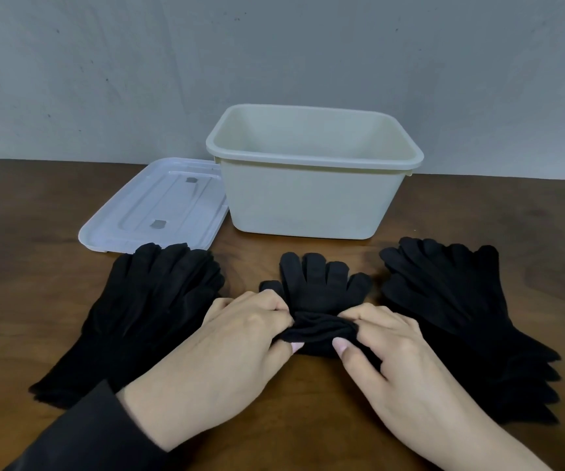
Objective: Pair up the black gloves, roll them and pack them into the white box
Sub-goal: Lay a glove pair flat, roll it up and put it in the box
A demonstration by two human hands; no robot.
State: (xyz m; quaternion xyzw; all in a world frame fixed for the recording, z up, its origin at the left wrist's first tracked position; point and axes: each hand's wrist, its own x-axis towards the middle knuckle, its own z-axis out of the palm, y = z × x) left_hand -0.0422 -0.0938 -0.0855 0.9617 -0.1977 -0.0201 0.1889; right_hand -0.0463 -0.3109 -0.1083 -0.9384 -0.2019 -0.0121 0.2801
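A pair of black gloves (318,287) lies in the middle of the wooden table, fingers pointing toward the white box (308,198). Its cuff end is rolled into a thick fold. My left hand (236,338) and my right hand (386,345) both pinch that rolled cuff between thumb and fingers, one at each end. A stack of black gloves (148,311) lies on the left, and a second stack of black gloves (461,317) lies on the right. The white box stands open behind them; no gloves show inside it.
The box's translucent lid (158,205) lies flat on the table to the left of the box. A grey wall rises right behind the table's far edge. Bare wood shows at the table's left and right ends.
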